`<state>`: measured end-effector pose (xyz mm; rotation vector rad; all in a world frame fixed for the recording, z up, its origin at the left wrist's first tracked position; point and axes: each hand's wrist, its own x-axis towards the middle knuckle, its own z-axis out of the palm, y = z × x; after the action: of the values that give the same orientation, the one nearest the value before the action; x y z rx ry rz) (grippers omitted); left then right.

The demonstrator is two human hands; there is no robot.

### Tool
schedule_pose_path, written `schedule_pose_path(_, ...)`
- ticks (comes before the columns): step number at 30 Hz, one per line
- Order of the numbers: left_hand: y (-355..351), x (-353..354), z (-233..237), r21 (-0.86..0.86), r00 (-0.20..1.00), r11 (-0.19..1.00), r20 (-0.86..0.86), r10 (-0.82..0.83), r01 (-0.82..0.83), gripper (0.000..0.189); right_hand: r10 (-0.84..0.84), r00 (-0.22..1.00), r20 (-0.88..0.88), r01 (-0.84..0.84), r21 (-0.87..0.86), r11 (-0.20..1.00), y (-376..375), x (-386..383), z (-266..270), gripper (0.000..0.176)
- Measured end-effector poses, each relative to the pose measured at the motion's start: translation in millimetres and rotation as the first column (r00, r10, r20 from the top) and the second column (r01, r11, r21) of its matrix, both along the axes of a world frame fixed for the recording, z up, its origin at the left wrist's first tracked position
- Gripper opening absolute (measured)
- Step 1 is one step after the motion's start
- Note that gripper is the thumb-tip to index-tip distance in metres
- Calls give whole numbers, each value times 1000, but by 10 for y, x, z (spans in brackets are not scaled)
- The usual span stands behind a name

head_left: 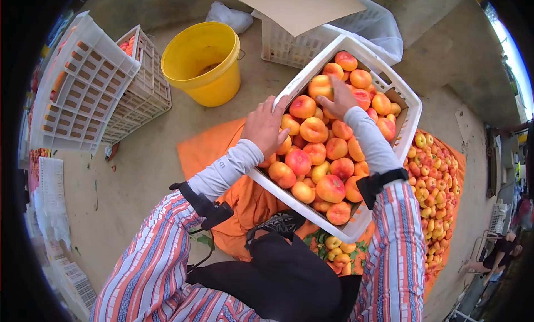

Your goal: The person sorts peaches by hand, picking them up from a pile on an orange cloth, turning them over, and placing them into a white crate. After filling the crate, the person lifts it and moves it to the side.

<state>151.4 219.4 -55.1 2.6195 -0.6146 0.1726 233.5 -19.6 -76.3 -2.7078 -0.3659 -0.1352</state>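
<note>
A white plastic crate full of flat, red-and-yellow peaches sits tilted in front of me. My left hand lies over the crate's left rim, its thumb pointing in toward the fruit and its fingers bent at the edge. Inside the crate's upper part, my right hand has its thumb and fingers around a yellow-orange peach; some fingertips are hidden. Brown cardboard lines the crate's side. On the right, a large heap of smaller peaches covers an orange cloth.
Beyond the crate stands a yellow bucket. White crates are stacked at left. Another white crate at the back carries a cardboard sheet and clear plastic. Several peaches with leaves lie near my legs. A person is far right.
</note>
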Motion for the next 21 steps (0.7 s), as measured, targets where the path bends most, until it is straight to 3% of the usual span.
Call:
schedule_pose_path(3,3,-12,59,4,997,1000,-71,-9,10,73,-32,995,-98,29,-33,999,-44,-7,-126,62)
schedule_pose_path(4,0,6,33,6,1000,1000,-24,3,-3,73,-10,968,-251,-8,-68,998,-75,-75,151,55)
schedule_pose_path(5,-2,12,-19,10,1000,1000,19,11,-11,74,-6,1000,17,8,-108,994,-291,-111,-26,50)
schedule_pose_path(6,-5,0,-60,19,998,1000,57,10,-11,74,-34,994,108,45,-106,993,-364,-336,250,45)
schedule_pose_path(8,-7,6,-57,33,1000,999,-27,-14,15,70,-80,992,96,82,-13,997,-845,-735,450,43)
schedule_pose_path(9,8,24,-35,26,997,997,-27,-78,79,66,-183,982,-37,182,-17,983,-1132,-1030,584,45)
schedule_pose_path(10,28,90,-152,12,992,992,22,-126,126,61,-219,974,-56,215,-64,974,-1458,-1350,669,41)
schedule_pose_path(11,44,104,-257,62,976,989,167,-142,133,58,-306,932,-196,305,-35,952,-1530,-1776,974,41)
schedule_pose_path(12,23,175,-275,50,946,971,217,-239,234,55,-437,814,-384,490,48,870,-1744,-2193,1078,41)
schedule_pose_path(14,-58,221,-76,2,936,937,-52,-349,350,55,-686,581,-438,776,44,629,-1967,-3064,1102,35)
schedule_pose_path(15,-17,242,-228,-48,932,932,51,-358,360,59,-721,565,-401,692,-246,679,-2273,-3533,855,33)
schedule_pose_path(16,24,332,-337,-111,927,929,176,-331,353,63,-770,499,-397,672,-384,633,-2353,-3950,518,30)
schedule_pose_path(17,39,370,-352,-182,943,925,72,-325,333,70,-813,434,-389,628,-516,582,-2405,-4358,204,28)
schedule_pose_path(18,33,382,-317,-192,953,935,7,-304,299,66,-729,559,-395,557,-472,683,-2173,-4677,-22,28)
schedule_pose_path(20,172,392,-216,-257,938,938,-196,-286,232,64,-632,449,-632,602,-310,736,-1634,-5009,-585,34)
schedule_pose_path(21,189,385,-171,-282,918,941,-290,-272,190,62,-714,326,-620,758,-280,589,-1392,-5157,-779,40)
